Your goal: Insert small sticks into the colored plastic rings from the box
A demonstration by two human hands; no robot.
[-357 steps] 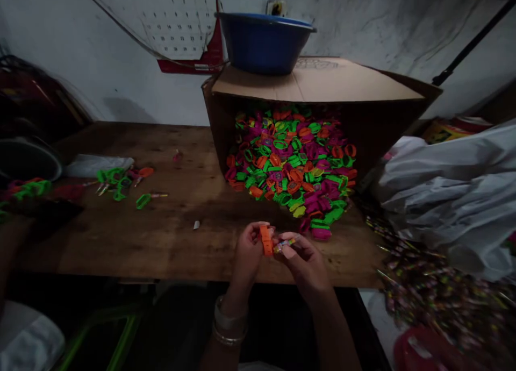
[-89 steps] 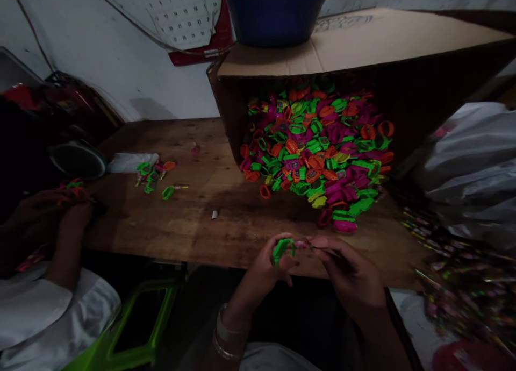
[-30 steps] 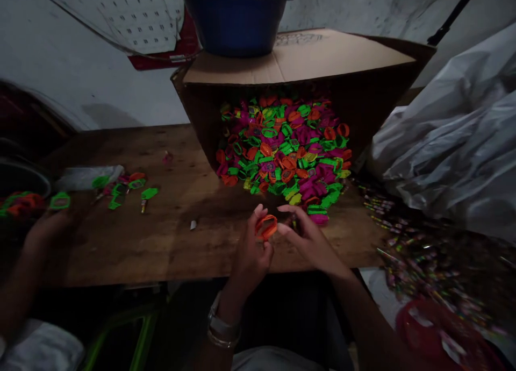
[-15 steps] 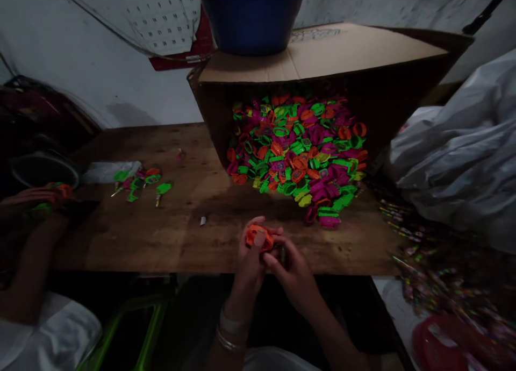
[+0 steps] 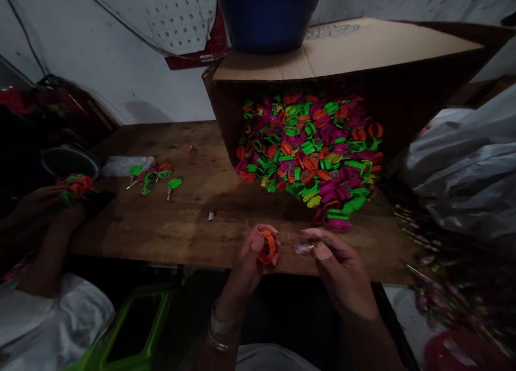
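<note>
An orange plastic ring-shaped piece [image 5: 267, 247] is gripped in my left hand [image 5: 250, 258], thumb pressed on its near side, above the table's front edge. To its right my right hand [image 5: 342, 266] pinches a small, shiny, blurred pinkish item [image 5: 304, 247] between thumb and fingertips. The two hands are apart. Behind them, a heap of orange, green, magenta and yellow plastic pieces [image 5: 310, 150] spills out of a cardboard box [image 5: 342, 51] lying on its side.
On the wooden table [image 5: 177, 231] are a small white bit [image 5: 210, 216] and green pieces with sticks [image 5: 174, 184]. At left, a person's hands [image 5: 66, 199] hold colourful pieces. A blue basin [image 5: 270, 19] tops the box. Grey plastic bags [image 5: 463, 161] and scattered wrapped items [image 5: 451, 290] lie at right.
My hands have moved apart, the right one going right with the small shiny item now showing. The orange piece has turned in my left hand. The camera view has shifted slightly.
</note>
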